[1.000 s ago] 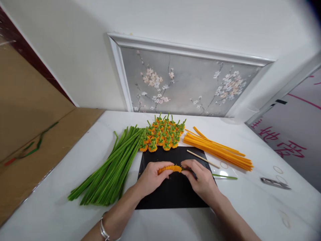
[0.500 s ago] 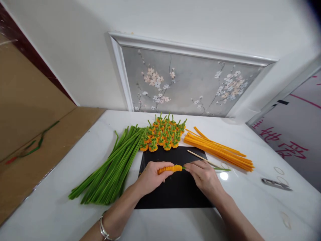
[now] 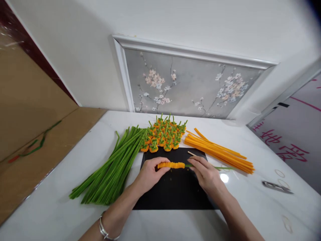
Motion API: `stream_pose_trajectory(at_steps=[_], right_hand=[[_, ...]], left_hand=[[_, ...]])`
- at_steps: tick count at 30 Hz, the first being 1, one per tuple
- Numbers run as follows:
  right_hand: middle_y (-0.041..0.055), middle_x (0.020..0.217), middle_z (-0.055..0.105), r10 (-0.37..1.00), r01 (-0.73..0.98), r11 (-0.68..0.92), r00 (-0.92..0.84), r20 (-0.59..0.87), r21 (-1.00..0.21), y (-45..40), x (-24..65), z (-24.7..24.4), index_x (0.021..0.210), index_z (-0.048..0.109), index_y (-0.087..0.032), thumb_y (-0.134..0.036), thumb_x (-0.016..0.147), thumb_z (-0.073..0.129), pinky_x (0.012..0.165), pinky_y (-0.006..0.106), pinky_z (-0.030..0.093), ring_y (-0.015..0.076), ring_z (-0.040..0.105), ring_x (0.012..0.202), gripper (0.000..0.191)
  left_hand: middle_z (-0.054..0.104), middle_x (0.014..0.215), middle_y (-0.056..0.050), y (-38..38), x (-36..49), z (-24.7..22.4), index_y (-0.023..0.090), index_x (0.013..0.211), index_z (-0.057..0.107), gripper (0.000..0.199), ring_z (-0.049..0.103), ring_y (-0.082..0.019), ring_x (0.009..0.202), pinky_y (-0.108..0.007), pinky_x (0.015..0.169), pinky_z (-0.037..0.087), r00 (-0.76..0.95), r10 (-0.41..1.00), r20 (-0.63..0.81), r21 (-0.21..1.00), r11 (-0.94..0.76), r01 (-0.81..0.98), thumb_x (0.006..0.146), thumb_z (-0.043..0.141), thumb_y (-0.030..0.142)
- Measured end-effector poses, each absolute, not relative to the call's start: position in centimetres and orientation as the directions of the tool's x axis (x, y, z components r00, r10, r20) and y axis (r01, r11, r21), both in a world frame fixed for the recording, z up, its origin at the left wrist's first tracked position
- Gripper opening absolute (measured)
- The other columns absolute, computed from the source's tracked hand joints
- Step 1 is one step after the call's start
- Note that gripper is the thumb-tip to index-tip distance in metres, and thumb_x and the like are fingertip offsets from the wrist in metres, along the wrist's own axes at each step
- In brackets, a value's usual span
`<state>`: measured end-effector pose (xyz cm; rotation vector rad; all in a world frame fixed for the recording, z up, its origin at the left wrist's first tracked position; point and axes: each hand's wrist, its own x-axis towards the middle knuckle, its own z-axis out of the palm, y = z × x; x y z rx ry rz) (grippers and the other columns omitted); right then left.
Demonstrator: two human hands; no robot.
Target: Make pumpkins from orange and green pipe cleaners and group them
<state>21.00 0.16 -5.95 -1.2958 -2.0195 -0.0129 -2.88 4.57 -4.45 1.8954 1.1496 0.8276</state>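
Note:
Over the black mat (image 3: 173, 194), my left hand (image 3: 153, 172) pinches an orange coiled pipe cleaner (image 3: 175, 165) between thumb and fingers. A green pipe cleaner (image 3: 220, 167) comes out of the coil's right end. My right hand (image 3: 204, 170) is closed on that green stem close to the coil, and its tail sticks out past the hand to the right. Behind my right hand lies a thin wooden stick (image 3: 192, 153), mostly covered by the fingers.
Left lies a bundle of green pipe cleaners (image 3: 110, 170); right, a bundle of orange ones (image 3: 218, 150). Several small orange pieces with green tops (image 3: 163, 134) stand behind the mat. Thread snips (image 3: 277, 186) lie far right. Cardboard (image 3: 45, 144) borders the left side.
More of the orange coil shows beyond my left fingers, its right end reaching further right. My right hand has shifted slightly right along with the green stem.

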Motion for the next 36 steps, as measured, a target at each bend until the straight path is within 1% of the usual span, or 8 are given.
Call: stream_pose_trajectory(at_steps=[3, 5, 9, 16, 24, 27, 32, 36], right_hand=[[0.0067, 0.09, 0.07, 0.793, 0.838, 0.464, -0.248, 0.557, -0.287, 0.3, 21.2, -6.2, 0.094, 0.069, -0.02, -0.024, 0.095, 0.047, 0.073, 0.032, 0.054, 0.0195, 0.067, 0.082, 0.022], [0.0057, 0.084, 0.071, 0.793, 0.839, 0.469, -0.264, 0.549, -0.274, 0.3, 21.1, -6.2, 0.091, 0.069, -0.02, -0.023, 0.095, 0.046, 0.07, 0.031, 0.052, 0.0186, 0.066, 0.076, 0.023], [0.0055, 0.085, 0.071, 0.78, 0.797, 0.505, -0.258, 0.569, -0.33, 0.3, 20.5, -5.9, 0.092, 0.068, -0.018, -0.02, 0.095, 0.047, 0.072, 0.032, 0.051, 0.0182, 0.066, 0.076, 0.022], [0.0059, 0.084, 0.071, 0.781, 0.716, 0.542, -0.237, 0.578, -0.44, 0.3, 19.5, -5.9, 0.092, 0.068, -0.018, -0.019, 0.094, 0.048, 0.071, 0.031, 0.054, 0.0182, 0.065, 0.075, 0.02], [0.0064, 0.089, 0.071, 0.792, 0.725, 0.535, -0.25, 0.558, -0.434, 0.3, 19.9, -5.8, 0.101, 0.067, -0.02, -0.024, 0.095, 0.048, 0.072, 0.033, 0.055, 0.0195, 0.066, 0.079, 0.02], [0.006, 0.094, 0.071, 0.812, 0.766, 0.504, -0.263, 0.521, -0.399, 0.2, 20.9, -5.6, 0.105, 0.066, -0.021, -0.026, 0.094, 0.05, 0.075, 0.036, 0.054, 0.0209, 0.067, 0.081, 0.02], [0.0039, 0.088, 0.071, 0.828, 0.769, 0.474, -0.223, 0.515, -0.429, 0.2, 22.0, -5.8, 0.091, 0.068, -0.021, -0.023, 0.095, 0.05, 0.074, 0.031, 0.051, 0.018, 0.065, 0.08, 0.019], [0.0036, 0.091, 0.071, 0.788, 0.783, 0.505, -0.247, 0.564, -0.363, 0.3, 22.1, -5.7, 0.093, 0.069, -0.023, -0.023, 0.094, 0.052, 0.073, 0.032, 0.045, 0.0177, 0.064, 0.079, 0.018]], left_hand=[[0.073, 0.092, -0.001, 4.5, -2.8, -4.5, 0.02, 0.094, 0.07, 0.017, 0.066, -0.016, 0.081, -0.024, 0.075, 0.048, 0.379, 0.914, 0.142, 0.853, -0.308, 0.421, 0.08, 0.063, 0.027], [0.073, 0.086, 0.0, 4.5, -2.8, -4.4, 0.02, 0.093, 0.07, 0.017, 0.066, -0.016, 0.076, -0.024, 0.072, 0.048, 0.386, 0.914, 0.127, 0.859, -0.296, 0.418, 0.08, 0.063, 0.027], [0.072, 0.074, 0.001, 4.2, -2.7, -4.3, 0.019, 0.095, 0.07, 0.018, 0.065, -0.014, 0.066, -0.023, 0.066, 0.049, 0.397, 0.913, 0.089, 0.88, -0.259, 0.399, 0.08, 0.063, 0.027], [0.073, 0.075, 0.0, 3.9, -2.4, -4.2, 0.018, 0.094, 0.071, 0.018, 0.066, -0.014, 0.063, -0.022, 0.064, 0.05, 0.41, 0.909, 0.067, 0.91, -0.224, 0.349, 0.079, 0.064, 0.024], [0.074, 0.08, -0.002, 3.9, -2.3, -4.2, 0.016, 0.097, 0.072, 0.022, 0.066, -0.013, 0.061, -0.022, 0.062, 0.051, 0.458, 0.889, 0.018, 0.926, -0.188, 0.327, 0.079, 0.064, 0.026], [0.075, 0.085, -0.002, 4.0, -2.5, -4.1, 0.017, 0.098, 0.072, 0.022, 0.068, -0.015, 0.069, -0.024, 0.068, 0.052, 0.446, 0.895, 0.029, 0.907, -0.211, 0.365, 0.081, 0.063, 0.026], [0.071, 0.113, -0.002, 4.2, -2.8, -3.9, 0.021, 0.109, 0.069, 0.034, 0.065, -0.021, 0.103, -0.029, 0.094, 0.046, 0.472, 0.877, 0.089, 0.836, -0.324, 0.443, 0.076, 0.07, 0.024], [0.071, 0.113, -0.003, 3.9, -2.7, -3.8, 0.021, 0.113, 0.067, 0.032, 0.066, -0.02, 0.1, -0.028, 0.091, 0.047, 0.532, 0.838, 0.119, 0.774, -0.414, 0.48, 0.081, 0.066, 0.027]])
